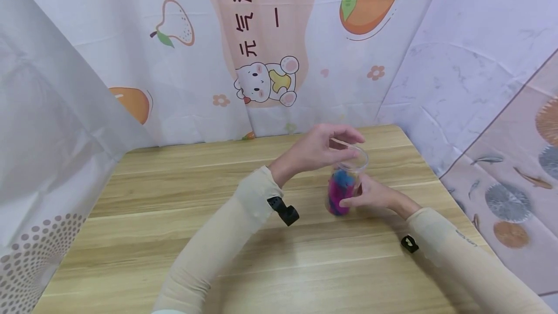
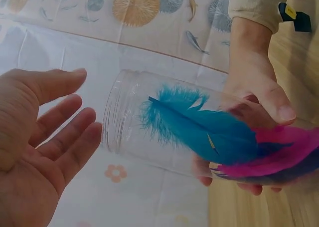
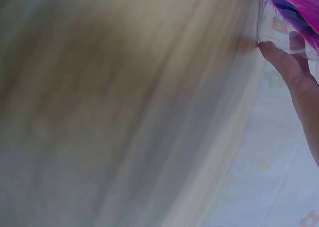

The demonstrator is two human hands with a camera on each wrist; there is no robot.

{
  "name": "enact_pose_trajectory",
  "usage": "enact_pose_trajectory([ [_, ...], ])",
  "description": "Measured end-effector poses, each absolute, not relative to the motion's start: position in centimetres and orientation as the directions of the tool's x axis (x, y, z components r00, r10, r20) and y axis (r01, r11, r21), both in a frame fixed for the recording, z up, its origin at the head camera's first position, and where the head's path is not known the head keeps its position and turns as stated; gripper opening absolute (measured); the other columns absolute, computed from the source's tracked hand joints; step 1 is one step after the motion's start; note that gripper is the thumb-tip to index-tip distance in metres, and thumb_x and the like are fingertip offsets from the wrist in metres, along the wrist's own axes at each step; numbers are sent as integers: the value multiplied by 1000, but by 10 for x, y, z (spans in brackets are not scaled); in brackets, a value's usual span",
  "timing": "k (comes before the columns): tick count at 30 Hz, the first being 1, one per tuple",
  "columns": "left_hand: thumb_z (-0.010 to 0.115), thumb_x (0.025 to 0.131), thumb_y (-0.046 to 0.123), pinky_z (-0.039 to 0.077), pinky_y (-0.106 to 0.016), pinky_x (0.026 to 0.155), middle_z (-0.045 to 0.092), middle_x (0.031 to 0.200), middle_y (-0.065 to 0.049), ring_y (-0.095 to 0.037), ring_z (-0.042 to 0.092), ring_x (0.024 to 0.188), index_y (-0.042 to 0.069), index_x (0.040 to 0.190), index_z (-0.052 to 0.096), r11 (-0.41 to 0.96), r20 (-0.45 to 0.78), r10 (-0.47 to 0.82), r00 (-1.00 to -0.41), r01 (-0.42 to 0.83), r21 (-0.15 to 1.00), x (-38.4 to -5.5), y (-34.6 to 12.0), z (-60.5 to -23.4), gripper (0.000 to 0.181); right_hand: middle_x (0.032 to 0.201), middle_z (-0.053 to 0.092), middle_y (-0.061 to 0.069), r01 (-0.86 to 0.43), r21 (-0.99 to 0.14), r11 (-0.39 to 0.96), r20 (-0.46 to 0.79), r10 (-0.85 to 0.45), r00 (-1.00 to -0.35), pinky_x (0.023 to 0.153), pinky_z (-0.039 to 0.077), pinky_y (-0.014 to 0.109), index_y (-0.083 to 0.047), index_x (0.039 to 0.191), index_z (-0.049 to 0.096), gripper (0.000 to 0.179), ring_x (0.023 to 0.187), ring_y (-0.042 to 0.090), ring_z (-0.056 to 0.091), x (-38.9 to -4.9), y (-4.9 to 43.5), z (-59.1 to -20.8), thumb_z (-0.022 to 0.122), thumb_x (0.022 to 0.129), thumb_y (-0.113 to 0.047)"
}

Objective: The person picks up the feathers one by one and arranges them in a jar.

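Observation:
A clear jar [image 1: 330, 202] with a threaded neck [image 2: 117, 112] stands on the wooden table. Inside it are several feathers: a teal-blue feather [image 2: 199, 124] nearest the mouth, with magenta [image 2: 284, 142] and dark blue ones lower down. My right hand [image 1: 374, 194] grips the lower part of the jar, thumb on one side and fingers round the other. At the jar's mouth, my left hand [image 1: 320, 149] hovers with loosely bent fingers. The left wrist view shows a small gap between those fingertips and the rim, and nothing in the palm. The right wrist view catches only part of the right hand [image 3: 294, 75].
The wood-grain table [image 1: 174, 227] stretches to the left and toward the front. Behind it hangs a printed curtain [image 1: 183, 86] with fruit and a cartoon animal; another patterned cloth [image 1: 479, 134] closes the right side. Both sleeves carry small black wrist mounts [image 1: 285, 211].

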State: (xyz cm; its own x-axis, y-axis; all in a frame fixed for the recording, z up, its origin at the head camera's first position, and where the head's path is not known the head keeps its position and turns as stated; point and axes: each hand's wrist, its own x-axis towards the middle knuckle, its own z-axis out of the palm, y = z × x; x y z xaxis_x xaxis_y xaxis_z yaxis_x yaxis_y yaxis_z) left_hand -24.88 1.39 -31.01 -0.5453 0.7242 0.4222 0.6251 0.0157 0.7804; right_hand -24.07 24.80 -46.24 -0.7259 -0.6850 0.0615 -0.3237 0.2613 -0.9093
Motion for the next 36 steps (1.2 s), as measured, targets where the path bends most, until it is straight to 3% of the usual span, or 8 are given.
enact_pose_trajectory([
  [4,74,95,15,45,-27,105,67,130,-8,-8,56,125,4,126,67,69,448,732,-513,710,701,-250,9,-312,34,131,63,6,-307,-916,257,55,-679,-732,99,49,32,-6,147,40,72,120,25,58,-240,248,-462,80,87,-10],
  [8,72,96,31,31,-27,115,53,149,-4,-7,39,142,12,142,59,208,428,747,-509,790,577,-252,0,-315,51,131,63,7,-304,-917,260,53,-674,-737,98,50,32,-6,146,42,72,119,23,59,-240,248,-462,80,86,-9],
  [16,59,100,54,30,-38,118,36,161,1,-13,32,147,28,153,46,458,301,732,-612,768,447,-254,-39,-329,60,112,71,6,-304,-897,320,16,-664,-748,84,54,31,-1,131,55,53,100,20,63,-241,249,-463,80,86,-15],
  [21,57,101,52,29,-42,119,34,162,-5,-23,32,148,23,153,47,507,306,717,-626,770,386,-253,-72,-345,60,106,72,5,-264,-886,380,-34,-623,-782,81,55,33,0,125,58,52,98,24,63,-238,249,-461,83,84,-20],
  [26,61,101,45,32,-47,117,41,157,-15,-33,40,143,13,149,52,547,347,693,-632,774,318,-248,-112,-367,58,116,69,7,-251,-880,403,-48,-601,-798,88,54,36,0,133,52,64,108,28,62,-235,246,-460,85,82,-22],
  [33,61,102,40,33,-53,116,45,152,-22,-40,39,143,8,145,56,631,342,617,-709,705,322,-223,-162,-401,54,128,65,11,-291,-895,339,2,-649,-760,96,51,32,1,140,47,73,119,25,60,-236,247,-458,87,81,-16],
  [36,61,102,39,34,-57,114,45,152,-22,-42,39,142,8,145,55,662,337,591,-733,679,317,-208,-181,-411,54,140,57,14,-340,-882,327,36,-672,-739,102,48,37,-3,152,34,93,124,25,56,-236,251,-454,89,78,-15],
])
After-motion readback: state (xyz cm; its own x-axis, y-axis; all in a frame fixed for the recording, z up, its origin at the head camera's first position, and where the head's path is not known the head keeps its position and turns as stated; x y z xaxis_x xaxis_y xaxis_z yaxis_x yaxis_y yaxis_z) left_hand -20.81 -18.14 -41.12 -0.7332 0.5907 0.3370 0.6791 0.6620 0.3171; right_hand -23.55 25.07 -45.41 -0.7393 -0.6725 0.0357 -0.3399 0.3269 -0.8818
